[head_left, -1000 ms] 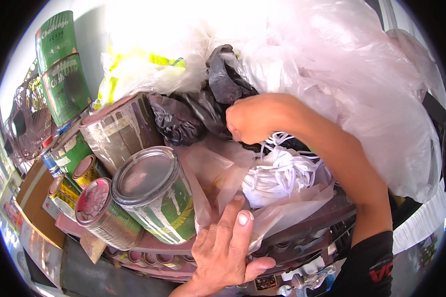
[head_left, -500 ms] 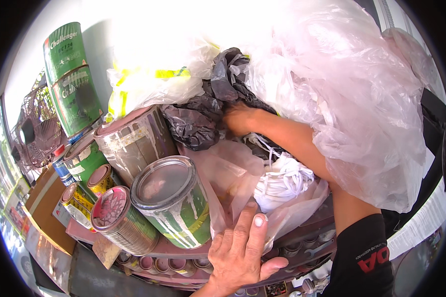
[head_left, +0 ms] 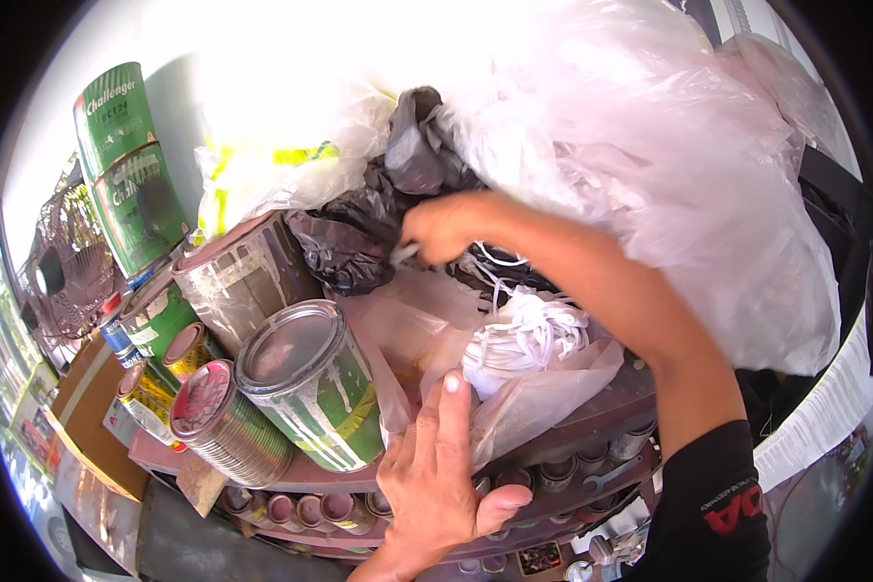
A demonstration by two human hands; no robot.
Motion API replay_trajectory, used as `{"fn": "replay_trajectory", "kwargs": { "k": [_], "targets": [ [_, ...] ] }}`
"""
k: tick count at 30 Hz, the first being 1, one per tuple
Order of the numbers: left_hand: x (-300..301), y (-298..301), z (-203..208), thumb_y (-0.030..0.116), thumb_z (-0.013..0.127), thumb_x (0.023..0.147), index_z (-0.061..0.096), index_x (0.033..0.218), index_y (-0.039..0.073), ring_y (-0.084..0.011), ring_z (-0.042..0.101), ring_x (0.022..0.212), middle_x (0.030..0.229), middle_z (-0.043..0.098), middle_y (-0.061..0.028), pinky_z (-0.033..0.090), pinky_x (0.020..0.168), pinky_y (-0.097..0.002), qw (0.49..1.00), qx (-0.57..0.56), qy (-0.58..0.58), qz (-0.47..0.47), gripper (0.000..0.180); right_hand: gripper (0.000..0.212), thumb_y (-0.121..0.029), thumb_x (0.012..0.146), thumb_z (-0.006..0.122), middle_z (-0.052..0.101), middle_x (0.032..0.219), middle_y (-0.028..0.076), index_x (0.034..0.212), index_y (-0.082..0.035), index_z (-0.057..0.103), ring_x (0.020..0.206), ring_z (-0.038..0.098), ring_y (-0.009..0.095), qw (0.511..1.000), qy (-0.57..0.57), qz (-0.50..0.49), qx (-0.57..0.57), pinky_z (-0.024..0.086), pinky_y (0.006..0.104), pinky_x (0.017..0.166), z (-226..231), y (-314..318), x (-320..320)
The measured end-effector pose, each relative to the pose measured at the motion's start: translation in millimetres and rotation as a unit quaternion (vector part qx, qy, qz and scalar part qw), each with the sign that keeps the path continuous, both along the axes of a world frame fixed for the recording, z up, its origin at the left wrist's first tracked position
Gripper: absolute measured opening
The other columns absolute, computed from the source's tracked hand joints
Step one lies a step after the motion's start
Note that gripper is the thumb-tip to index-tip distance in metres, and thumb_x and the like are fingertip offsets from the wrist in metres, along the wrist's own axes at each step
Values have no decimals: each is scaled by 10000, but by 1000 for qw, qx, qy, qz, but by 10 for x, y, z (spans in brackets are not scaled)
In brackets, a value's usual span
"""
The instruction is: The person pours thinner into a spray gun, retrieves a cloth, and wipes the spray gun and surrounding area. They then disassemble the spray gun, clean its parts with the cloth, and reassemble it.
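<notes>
The right hand (head_left: 443,229) curls its fingers beside a black bag (head_left: 344,250); whether they pinch anything, I can't tell. The left hand (head_left: 427,493) has fingers extended, thumb apart, white cords (head_left: 529,339) just beyond their tips.

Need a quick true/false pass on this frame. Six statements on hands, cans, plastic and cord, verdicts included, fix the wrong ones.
1. The right hand is beside black plastic. True.
2. The left hand is clenched into a fist. False: it is open.
3. The white cord bundle lies on translucent plastic. True.
4. The two green cans at upper left stand side by side. False: one is stacked on the other.
5. A paint-streaked can stands left of the cord bundle. True.
6. The fan is at the picture's right. False: it is at the left.
</notes>
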State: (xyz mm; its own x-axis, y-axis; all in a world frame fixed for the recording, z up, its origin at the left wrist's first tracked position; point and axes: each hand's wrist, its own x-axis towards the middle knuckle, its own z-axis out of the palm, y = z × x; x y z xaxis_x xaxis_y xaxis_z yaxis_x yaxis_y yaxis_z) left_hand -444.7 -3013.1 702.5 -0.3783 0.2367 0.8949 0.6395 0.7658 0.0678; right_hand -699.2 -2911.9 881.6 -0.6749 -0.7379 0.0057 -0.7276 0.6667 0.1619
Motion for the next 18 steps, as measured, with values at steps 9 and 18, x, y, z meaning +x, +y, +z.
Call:
{"fn": "replay_trajectory", "kwargs": {
  "k": [9,18],
  "targets": [
    [-1,-9,322,827,539,991,473,1650,-22,-360,748,880,1226,731,-208,596,800,-441,994,-17,-93,-63,1076,597,-414,1156,410,604,1601,211,1633,-70,518,1480,576,369,995,46,28,89,485,485,1201,-492,-485,-561],
    [-25,64,231,793,613,972,475,1646,-23,-373,740,920,1210,724,-217,595,867,-479,995,-14,-102,6,1067,518,-406,1013,624,757,1334,248,1366,-50,753,1233,733,385,996,36,-73,-22,579,478,1034,-102,-122,-336]
  ]
}}
